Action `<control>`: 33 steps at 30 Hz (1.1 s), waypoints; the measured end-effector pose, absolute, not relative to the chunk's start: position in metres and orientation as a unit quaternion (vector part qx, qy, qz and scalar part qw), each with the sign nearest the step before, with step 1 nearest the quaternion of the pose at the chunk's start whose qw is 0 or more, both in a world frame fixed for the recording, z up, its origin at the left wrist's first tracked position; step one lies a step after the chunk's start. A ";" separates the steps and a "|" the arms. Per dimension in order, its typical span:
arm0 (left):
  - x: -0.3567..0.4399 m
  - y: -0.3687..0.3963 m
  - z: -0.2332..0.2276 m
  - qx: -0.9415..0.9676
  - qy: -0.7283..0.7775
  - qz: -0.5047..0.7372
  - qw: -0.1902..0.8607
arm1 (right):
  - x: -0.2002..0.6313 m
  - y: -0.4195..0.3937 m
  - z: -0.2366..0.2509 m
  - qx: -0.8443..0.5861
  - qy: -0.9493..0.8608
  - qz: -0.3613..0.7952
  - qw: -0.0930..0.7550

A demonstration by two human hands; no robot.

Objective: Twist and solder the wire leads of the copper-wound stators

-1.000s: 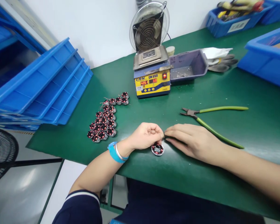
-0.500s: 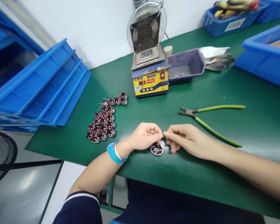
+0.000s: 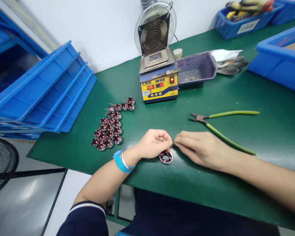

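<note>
A ring-shaped motor stator (image 3: 166, 157) with copper windings and black insulation lies on the green bench, just below my left fingertips. My left hand (image 3: 155, 143) is closed in a pinch above it and its curled fingers reach the stator's upper edge. Opposite, my right hand (image 3: 202, 148) has thumb and fingers pressed together, their tips almost meeting the left ones. Whatever is pinched between the fingertips is too fine to make out. Side cutters (image 3: 199, 118) with green handles lie spread on the bench beyond my right hand.
Several wound stators (image 3: 109, 131) stand grouped at left. A yellow-fronted solder pot (image 3: 159, 87) is at the back, beside a purple-grey bin (image 3: 212, 67) and gloves (image 3: 232, 67). Blue crates (image 3: 51, 95) lean at left; a blue bin (image 3: 277, 65) stands at right.
My right hand has turned, its fingers now drawn together with the back of the hand upward. My left hand and the stator stay in place. The solder pot's display readings differ.
</note>
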State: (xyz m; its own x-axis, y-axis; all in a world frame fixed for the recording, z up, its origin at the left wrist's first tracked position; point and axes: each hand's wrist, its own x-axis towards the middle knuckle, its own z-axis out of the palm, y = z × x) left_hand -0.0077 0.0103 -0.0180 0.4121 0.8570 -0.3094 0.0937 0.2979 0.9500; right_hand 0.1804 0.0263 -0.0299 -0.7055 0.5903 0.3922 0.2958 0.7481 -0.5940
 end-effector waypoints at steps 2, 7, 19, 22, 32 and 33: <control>-0.008 0.009 -0.019 0.524 0.459 0.294 0.655 | 0.174 0.023 -0.030 -0.331 -0.771 0.487 0.241; -0.009 0.010 -0.020 0.525 0.449 0.295 0.660 | 0.175 0.021 -0.030 -0.343 -0.754 0.508 0.235; -0.009 0.013 -0.018 0.517 0.453 0.279 0.671 | 0.180 0.027 -0.033 -0.188 -0.951 0.013 0.245; -0.009 0.013 -0.018 0.520 0.450 0.271 0.674 | 0.181 0.030 -0.030 -0.288 -0.905 0.198 0.243; -0.002 0.012 -0.028 0.470 0.461 0.415 0.628 | 0.175 0.022 -0.037 -0.301 -0.883 0.236 0.272; -0.002 0.013 -0.028 0.460 0.456 0.449 0.616 | 0.170 0.018 -0.040 -0.298 -0.886 0.229 0.273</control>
